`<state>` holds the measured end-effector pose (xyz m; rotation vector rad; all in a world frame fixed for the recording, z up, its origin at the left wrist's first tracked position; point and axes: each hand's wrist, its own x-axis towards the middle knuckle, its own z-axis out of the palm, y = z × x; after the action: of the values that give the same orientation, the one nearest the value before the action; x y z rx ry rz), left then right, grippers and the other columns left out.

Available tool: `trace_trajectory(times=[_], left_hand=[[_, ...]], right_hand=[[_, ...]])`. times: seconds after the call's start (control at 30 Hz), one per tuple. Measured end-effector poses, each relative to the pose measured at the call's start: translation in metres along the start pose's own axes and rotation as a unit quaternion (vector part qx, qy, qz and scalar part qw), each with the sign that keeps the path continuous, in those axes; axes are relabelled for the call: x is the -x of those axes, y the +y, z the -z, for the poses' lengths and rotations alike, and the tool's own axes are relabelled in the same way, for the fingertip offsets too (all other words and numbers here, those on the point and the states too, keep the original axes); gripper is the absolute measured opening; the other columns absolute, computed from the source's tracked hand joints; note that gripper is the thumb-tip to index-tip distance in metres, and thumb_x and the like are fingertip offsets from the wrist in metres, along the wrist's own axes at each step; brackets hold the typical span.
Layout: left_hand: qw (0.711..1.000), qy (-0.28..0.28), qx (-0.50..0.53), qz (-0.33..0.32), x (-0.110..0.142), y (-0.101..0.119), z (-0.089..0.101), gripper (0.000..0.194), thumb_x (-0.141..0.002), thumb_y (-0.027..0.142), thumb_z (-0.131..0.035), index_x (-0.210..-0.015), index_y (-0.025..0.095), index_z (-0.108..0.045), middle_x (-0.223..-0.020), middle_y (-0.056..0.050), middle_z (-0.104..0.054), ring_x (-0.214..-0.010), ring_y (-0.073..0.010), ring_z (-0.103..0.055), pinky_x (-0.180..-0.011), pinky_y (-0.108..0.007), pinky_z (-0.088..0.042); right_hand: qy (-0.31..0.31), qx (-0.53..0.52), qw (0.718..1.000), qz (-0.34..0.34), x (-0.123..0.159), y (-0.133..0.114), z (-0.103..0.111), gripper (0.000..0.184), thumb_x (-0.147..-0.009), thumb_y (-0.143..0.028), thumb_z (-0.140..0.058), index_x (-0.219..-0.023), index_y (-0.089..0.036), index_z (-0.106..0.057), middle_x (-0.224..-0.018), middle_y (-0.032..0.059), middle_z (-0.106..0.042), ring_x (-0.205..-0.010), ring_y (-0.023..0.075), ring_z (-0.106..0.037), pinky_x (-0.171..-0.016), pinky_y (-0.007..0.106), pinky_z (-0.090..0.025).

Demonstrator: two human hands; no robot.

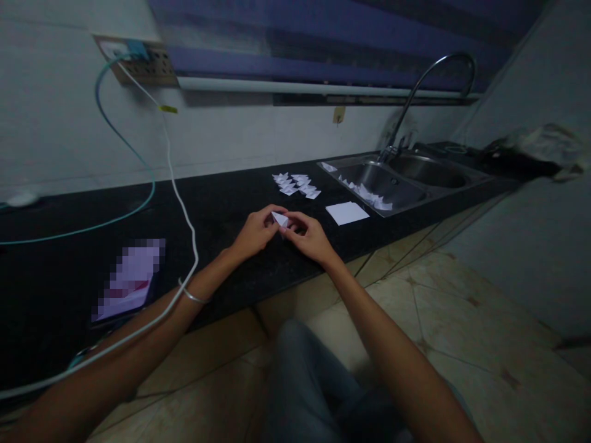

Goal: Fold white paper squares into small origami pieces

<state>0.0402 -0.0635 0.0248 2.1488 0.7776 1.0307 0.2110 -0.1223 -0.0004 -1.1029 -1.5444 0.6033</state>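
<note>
A small folded piece of white paper, pointed like a triangle, is held between both hands above the dark countertop. My left hand pinches it from the left, and my right hand grips its right side with curled fingers. Beyond the hands lie several folded paper pieces in two rows. To the right of my right hand rests a stack of flat white paper sheets. More folded paper pieces line the near left rim of the sink.
A double steel sink with a curved faucet is at the right. A phone lies at left. A white cable crosses over my left forearm, and a teal cable hangs from the wall socket.
</note>
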Motion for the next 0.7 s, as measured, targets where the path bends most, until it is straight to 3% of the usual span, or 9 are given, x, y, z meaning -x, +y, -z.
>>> trace_trajectory(times=[0.1,0.17,0.27,0.33,0.5,0.7], left_hand=[[0.998,-0.008,0.061,-0.002,-0.001,0.003,0.002,0.030,-0.077,0.023,-0.067,-0.106,0.016,-0.071,-0.081,-0.002,-0.068,-0.067,-0.0133,-0.056,-0.061,-0.024,-0.042],[0.989,-0.027,0.148,0.014,-0.002,0.003,0.003,0.039,-0.074,0.031,-0.073,-0.109,0.015,-0.069,-0.089,-0.003,-0.070,-0.070,-0.0133,-0.059,-0.061,-0.022,-0.043],[0.946,-0.041,0.309,0.091,-0.006,0.001,0.006,0.055,-0.077,0.049,-0.072,-0.121,0.018,-0.061,-0.085,-0.003,-0.069,-0.061,-0.0119,-0.058,-0.046,-0.019,-0.035],[0.914,-0.036,0.374,0.155,-0.009,-0.003,0.007,0.058,-0.081,0.064,-0.063,-0.115,0.017,-0.061,-0.083,-0.004,-0.068,-0.057,-0.0123,-0.059,-0.040,-0.018,-0.030],[0.887,-0.129,0.345,0.277,-0.016,-0.009,0.008,0.072,-0.079,0.083,-0.052,-0.085,0.013,-0.066,-0.071,-0.008,-0.067,-0.053,-0.0127,-0.060,-0.038,-0.018,-0.030],[0.903,-0.187,0.298,0.248,-0.008,-0.003,0.009,0.058,-0.087,0.071,-0.053,-0.087,0.015,-0.067,-0.073,-0.008,-0.069,-0.058,-0.0129,-0.061,-0.042,-0.018,-0.032]], right_hand=[[-0.001,0.029,1.000,0.006,0.001,0.000,0.001,0.037,-0.083,-0.040,-0.072,-0.112,-0.017,-0.071,-0.089,0.0044,-0.068,-0.072,0.0141,-0.058,-0.063,0.027,-0.046],[0.010,0.030,0.999,0.006,0.000,0.000,0.001,0.037,-0.084,-0.039,-0.070,-0.114,-0.017,-0.071,-0.090,0.0046,-0.069,-0.074,0.0146,-0.059,-0.067,0.028,-0.048],[0.026,0.001,1.000,-0.004,0.000,-0.002,0.002,0.037,-0.085,-0.035,-0.068,-0.117,-0.018,-0.070,-0.092,0.0047,-0.071,-0.080,0.0165,-0.063,-0.073,0.030,-0.051],[0.028,-0.020,0.999,-0.006,0.000,-0.004,0.002,0.037,-0.086,-0.034,-0.067,-0.119,-0.019,-0.070,-0.095,0.0054,-0.072,-0.086,0.0183,-0.065,-0.076,0.031,-0.053],[0.012,-0.032,0.999,0.018,0.002,-0.009,0.003,0.037,-0.089,-0.034,-0.066,-0.123,-0.020,-0.068,-0.112,0.0084,-0.072,-0.099,0.0206,-0.066,-0.085,0.036,-0.054],[-0.021,0.034,0.994,0.101,0.002,-0.012,0.003,0.027,-0.091,-0.031,-0.065,-0.117,-0.023,-0.069,-0.115,0.0080,-0.066,-0.105,0.0210,-0.062,-0.086,0.037,-0.053]])
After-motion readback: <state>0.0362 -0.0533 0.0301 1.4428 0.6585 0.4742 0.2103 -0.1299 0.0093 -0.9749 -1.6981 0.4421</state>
